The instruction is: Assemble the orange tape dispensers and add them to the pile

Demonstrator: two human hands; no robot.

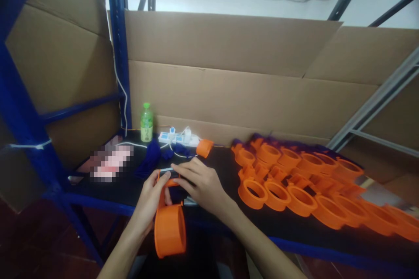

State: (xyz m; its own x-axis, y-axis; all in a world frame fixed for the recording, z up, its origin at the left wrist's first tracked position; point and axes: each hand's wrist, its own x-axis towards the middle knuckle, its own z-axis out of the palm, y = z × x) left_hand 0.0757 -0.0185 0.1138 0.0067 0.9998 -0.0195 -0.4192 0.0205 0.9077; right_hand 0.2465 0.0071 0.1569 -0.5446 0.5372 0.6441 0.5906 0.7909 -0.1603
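My left hand (151, 198) grips the narrow upper end of an orange plastic part (170, 230), whose wide ring end hangs below the front edge of the black table (225, 170). My right hand (199, 183) lies over the top of the same part, fingers stretched out to the left and pressing on a small dark piece with a light strip at its tip. Both hands are close together at the table's front edge.
Several orange ring parts (294, 178) cover the right half of the table. One orange piece (204, 148) lies by a white power strip (178, 138). A green bottle (146, 123) stands at the back left beside dark blue cloth (149, 161). Cardboard walls and blue shelf posts (118, 48) surround the table.
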